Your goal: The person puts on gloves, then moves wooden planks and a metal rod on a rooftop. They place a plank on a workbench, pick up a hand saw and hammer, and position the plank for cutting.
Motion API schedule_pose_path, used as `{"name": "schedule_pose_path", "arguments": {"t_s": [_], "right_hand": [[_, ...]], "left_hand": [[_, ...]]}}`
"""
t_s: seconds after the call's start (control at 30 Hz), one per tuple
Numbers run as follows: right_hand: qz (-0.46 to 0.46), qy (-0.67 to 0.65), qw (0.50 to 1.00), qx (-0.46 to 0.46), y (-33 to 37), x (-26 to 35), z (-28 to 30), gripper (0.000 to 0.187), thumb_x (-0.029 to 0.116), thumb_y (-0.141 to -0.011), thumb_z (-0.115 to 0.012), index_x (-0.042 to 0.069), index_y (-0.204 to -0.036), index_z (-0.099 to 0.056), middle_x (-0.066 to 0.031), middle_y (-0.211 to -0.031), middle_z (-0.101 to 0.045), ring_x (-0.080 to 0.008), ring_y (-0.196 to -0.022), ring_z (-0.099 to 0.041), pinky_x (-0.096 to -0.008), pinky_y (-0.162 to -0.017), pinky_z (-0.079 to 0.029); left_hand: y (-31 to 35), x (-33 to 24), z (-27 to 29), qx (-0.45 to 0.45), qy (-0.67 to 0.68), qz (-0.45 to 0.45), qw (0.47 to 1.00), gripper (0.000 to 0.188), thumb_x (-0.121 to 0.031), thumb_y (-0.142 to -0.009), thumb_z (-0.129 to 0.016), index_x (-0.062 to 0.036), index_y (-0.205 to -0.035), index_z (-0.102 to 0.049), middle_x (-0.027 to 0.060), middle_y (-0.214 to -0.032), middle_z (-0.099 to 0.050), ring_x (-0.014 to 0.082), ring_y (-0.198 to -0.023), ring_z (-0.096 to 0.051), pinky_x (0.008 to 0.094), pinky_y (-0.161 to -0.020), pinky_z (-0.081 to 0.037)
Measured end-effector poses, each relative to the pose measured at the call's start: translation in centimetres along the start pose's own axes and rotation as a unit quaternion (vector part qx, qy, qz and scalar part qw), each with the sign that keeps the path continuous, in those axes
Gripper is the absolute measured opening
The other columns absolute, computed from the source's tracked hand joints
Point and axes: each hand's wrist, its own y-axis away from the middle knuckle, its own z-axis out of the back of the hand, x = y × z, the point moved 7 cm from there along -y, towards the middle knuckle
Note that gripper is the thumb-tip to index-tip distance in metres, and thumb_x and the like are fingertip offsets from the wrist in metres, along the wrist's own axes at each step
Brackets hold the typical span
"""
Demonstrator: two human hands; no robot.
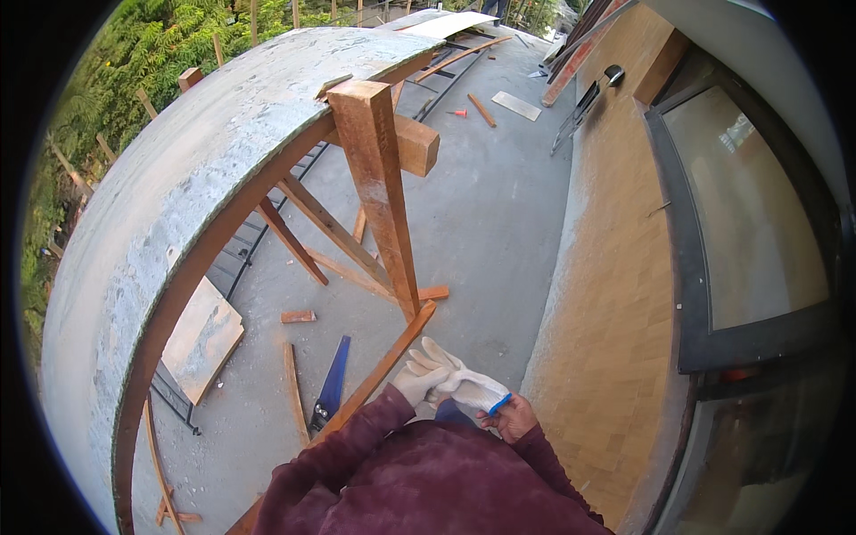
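A white work glove [479,390] with a blue-edged cuff lies between my hands, in front of my maroon top. My right hand [513,419] is bare and pinches that cuff at its blue rim. My left hand [412,383], which wears a matching white glove, closes on the palm side of the loose glove. Some of its fingers are hidden behind the fabric. Just beyond my hands, a reddish wooden beam [383,366] slants up to the foot of an upright wooden post [376,178].
Left of me curves a large weathered sheet [196,125] on a wooden frame. A handsaw [332,383] with a blue blade lies on the concrete floor [481,241] near wood offcuts [298,316]. A dark-framed window [749,214] stands at right. Behind are a flat board [516,106] and black metal rails [446,94].
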Motion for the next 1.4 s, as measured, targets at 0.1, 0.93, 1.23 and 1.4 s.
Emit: {"name": "schedule_pose_path", "arguments": {"t_s": [0.1, 0.93, 1.23, 1.4], "right_hand": [[0.045, 0.027, 0.998, -0.045, -3.5, 7.7, 3.7, 0.025, 0.014, -0.104, -0.061, -0.001, -0.124, -0.061, -0.0146, -0.108, -0.073, -0.0240, -0.080, -0.074, -0.0327, -0.062, -0.062], [0.128, 0.531, 0.831, 0.104, -33.6, 47.3, 2.1, 0.024, 0.008, -0.089, -0.072, 0.001, -0.108, -0.060, -0.0041, -0.089, -0.068, -0.0086, -0.078, -0.062, -0.0274, -0.070, -0.051], [0.280, 0.574, 0.741, 0.207, -48.8, 53.1, -5.3, 0.021, 0.014, -0.093, -0.073, 0.004, -0.104, -0.058, -0.0032, -0.089, -0.063, -0.0092, -0.081, -0.061, -0.0270, -0.073, -0.050], [0.171, 0.347, 0.878, 0.282, -53.1, 50.0, -7.8, 0.015, 0.018, -0.102, -0.059, 0.004, -0.097, -0.058, -0.0017, -0.089, -0.059, -0.0102, -0.084, -0.059, -0.0276, -0.079, -0.051]], "left_hand": [[-7.3, 0.4, -1.4, 0.033, 0.052, -0.032, 0.998, 0.035, -0.028, -0.098, -0.071, -0.0010, -0.119, -0.067, 0.0053, -0.096, -0.070, 0.0105, -0.075, -0.063, 0.0254, -0.059, -0.049], [-35.8, -30.7, -12.7, -0.077, -0.281, -0.186, 0.938, 0.027, -0.027, -0.092, -0.074, -0.0018, -0.098, -0.068, 0.0058, -0.078, -0.073, 0.0122, -0.069, -0.068, 0.0262, -0.062, -0.052], [-46.7, -35.5, -3.9, -0.165, -0.272, -0.094, 0.943, 0.044, -0.048, -0.090, -0.065, -0.0046, -0.099, -0.072, 0.0096, -0.079, -0.071, 0.0215, -0.073, -0.069, 0.0355, -0.067, -0.053], [-49.5, -35.1, -0.6, -0.162, -0.081, -0.108, 0.977, 0.032, -0.034, -0.096, -0.067, -0.0032, -0.102, -0.069, 0.0062, -0.080, -0.071, 0.0140, -0.071, -0.067, 0.0294, -0.066, -0.053]]}}
